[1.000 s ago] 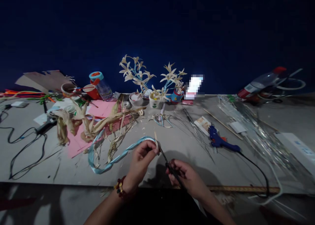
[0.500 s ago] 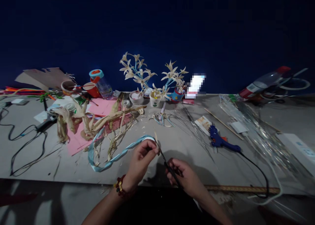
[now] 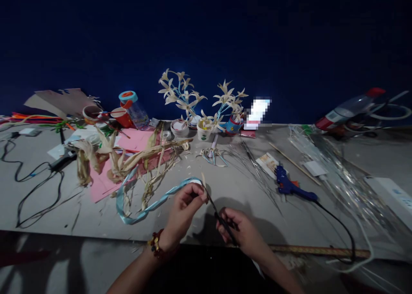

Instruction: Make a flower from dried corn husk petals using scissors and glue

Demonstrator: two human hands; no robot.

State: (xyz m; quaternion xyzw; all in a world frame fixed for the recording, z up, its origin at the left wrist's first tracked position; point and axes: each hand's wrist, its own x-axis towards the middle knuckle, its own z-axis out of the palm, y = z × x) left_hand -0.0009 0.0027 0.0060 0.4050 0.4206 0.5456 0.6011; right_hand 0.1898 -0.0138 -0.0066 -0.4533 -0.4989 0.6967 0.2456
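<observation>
Pale strip (image 3: 203,180) | beside scissors (image 3: 222,220) | likely light, fragile; pinch base | left hand (image 3: 185,204) pinches strip, right hand (image 3: 244,231) grips scissors

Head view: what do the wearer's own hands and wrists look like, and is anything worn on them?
The left hand and right hand are both ungloved, with no sleeve at either wrist. A bracelet of dark red and gold-coloured beads circles the left wrist; none shows on the right. Dark clothing shows between the forearms.
</observation>
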